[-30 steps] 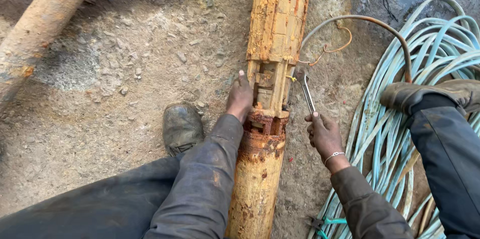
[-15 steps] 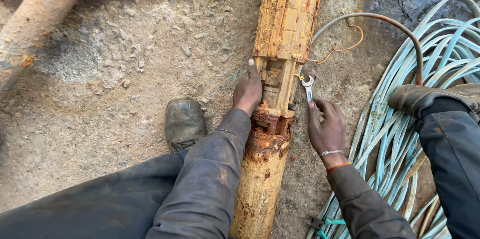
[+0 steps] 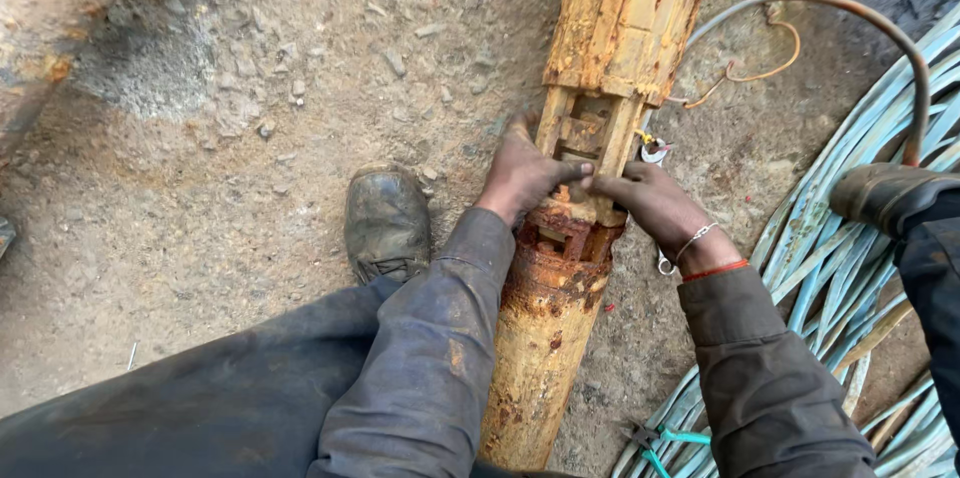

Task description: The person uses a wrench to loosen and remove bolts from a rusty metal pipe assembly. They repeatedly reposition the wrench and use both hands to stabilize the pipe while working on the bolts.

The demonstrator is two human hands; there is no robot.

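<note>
A long rusty orange pump body (image 3: 630, 18) lies on the dirt between my legs. At its open slotted joint (image 3: 585, 128) both hands meet. My left hand (image 3: 520, 178) grips the joint from the left, thumb across the top. My right hand (image 3: 655, 203), with a bracelet at the wrist, reaches in from the right, fingertips touching the left thumb on the joint. A small steel spanner (image 3: 655, 150) lies on the ground beside the pump, mostly hidden under my right hand.
My left shoe (image 3: 387, 223) stands left of the pump and my right shoe (image 3: 885, 193) rests on a coil of pale blue cable (image 3: 850, 298). A rusty hose (image 3: 880, 23) arcs at upper right. Another orange pipe (image 3: 50, 28) lies upper left. Teal-handled pliers (image 3: 650, 435) lie near the bottom.
My right hand held the spanner up against the joint; now the spanner is down on the ground and that hand has moved onto the joint beside my left hand. The view has moved closer.
</note>
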